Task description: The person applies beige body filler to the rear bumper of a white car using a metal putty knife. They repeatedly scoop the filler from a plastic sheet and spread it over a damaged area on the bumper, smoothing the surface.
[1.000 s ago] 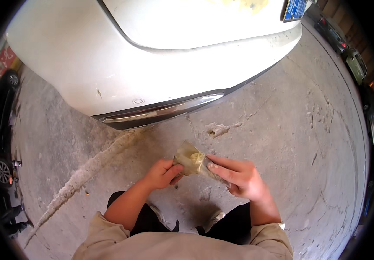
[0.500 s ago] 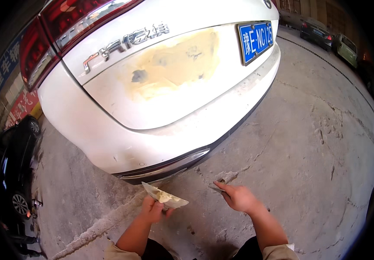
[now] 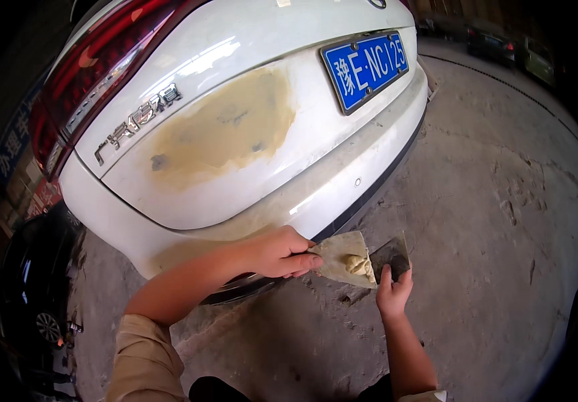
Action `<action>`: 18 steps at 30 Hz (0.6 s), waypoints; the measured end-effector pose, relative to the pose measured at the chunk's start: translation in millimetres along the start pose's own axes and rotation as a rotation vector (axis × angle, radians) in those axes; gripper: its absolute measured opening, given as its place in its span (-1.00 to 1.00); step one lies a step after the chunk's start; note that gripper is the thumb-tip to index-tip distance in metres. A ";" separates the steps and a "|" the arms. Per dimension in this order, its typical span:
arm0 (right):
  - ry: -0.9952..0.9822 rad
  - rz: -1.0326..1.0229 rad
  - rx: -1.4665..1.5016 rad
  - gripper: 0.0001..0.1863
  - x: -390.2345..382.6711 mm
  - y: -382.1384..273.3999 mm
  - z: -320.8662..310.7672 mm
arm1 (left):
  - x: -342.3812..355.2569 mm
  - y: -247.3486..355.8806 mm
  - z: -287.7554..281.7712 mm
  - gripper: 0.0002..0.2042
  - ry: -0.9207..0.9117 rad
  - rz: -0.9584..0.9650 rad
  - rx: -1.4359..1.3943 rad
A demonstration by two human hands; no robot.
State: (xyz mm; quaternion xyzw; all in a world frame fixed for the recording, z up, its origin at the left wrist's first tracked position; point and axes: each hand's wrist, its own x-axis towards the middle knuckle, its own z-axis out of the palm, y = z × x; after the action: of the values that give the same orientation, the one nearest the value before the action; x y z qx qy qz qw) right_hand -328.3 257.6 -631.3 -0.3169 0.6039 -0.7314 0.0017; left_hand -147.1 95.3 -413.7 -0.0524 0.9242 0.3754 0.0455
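Note:
My left hand (image 3: 282,253) grips a wide putty knife (image 3: 332,258) with a lump of cream-coloured putty (image 3: 359,264) on its blade. My right hand (image 3: 394,288) holds a dark, flat spreader (image 3: 389,253) right beside the blade's far edge, thumb on its face. Above them is the rear of a white car (image 3: 302,187), its tailgate carrying a patch of tan filler (image 3: 219,134) with several grey spots. My left forearm crosses in front of the bumper.
A red tail light (image 3: 95,67) is at upper left and a blue licence plate (image 3: 363,70) at upper right. A black car (image 3: 31,281) stands at the far left, and more cars (image 3: 490,43) at the back right. The cracked concrete floor (image 3: 490,268) surrounds the bumper.
The view has risen and come closer to the tailgate. My hands were apart half a second ago; now the two tools meet, further right, with my left hand reaching across.

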 end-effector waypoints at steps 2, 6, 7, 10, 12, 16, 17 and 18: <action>0.028 -0.100 -0.152 -0.74 8.3 6.6 -6.8 | 21.6 -5.6 3.7 -0.59 -0.091 -0.076 -0.043; 0.038 -0.602 -0.460 -0.61 50.4 -10.5 -34.4 | 53.7 -18.7 12.6 -0.56 -0.389 -0.026 -0.106; 0.039 -0.620 -0.480 -0.55 57.9 -8.5 -39.9 | 57.5 -18.4 15.9 -0.57 -0.430 -0.006 -0.090; 0.118 -0.734 -0.522 -0.56 87.3 -17.8 -40.6 | 60.0 -24.5 30.3 -0.59 -0.483 0.189 0.028; 0.063 -0.853 -0.511 -0.60 106.0 -28.1 -25.6 | 50.4 -25.3 36.1 -0.59 -0.506 0.243 0.118; -0.073 -1.081 -0.499 -0.69 143.0 -65.3 13.1 | 39.4 -30.2 43.1 -0.61 -0.534 0.179 0.259; -0.118 -1.116 -0.480 -0.71 147.4 -78.1 28.2 | 34.4 -33.0 43.9 -0.62 -0.513 0.150 0.283; -0.137 -1.145 -0.499 -0.70 151.6 -87.1 40.7 | 36.0 -34.3 40.7 -0.63 -0.496 0.137 0.320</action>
State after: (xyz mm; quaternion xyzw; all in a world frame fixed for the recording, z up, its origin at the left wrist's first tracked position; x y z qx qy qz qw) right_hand -397.4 186.8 -481.6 -0.6270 0.4895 -0.4314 -0.4256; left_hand -176.4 97.1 -470.8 0.1113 0.9337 0.2286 0.2522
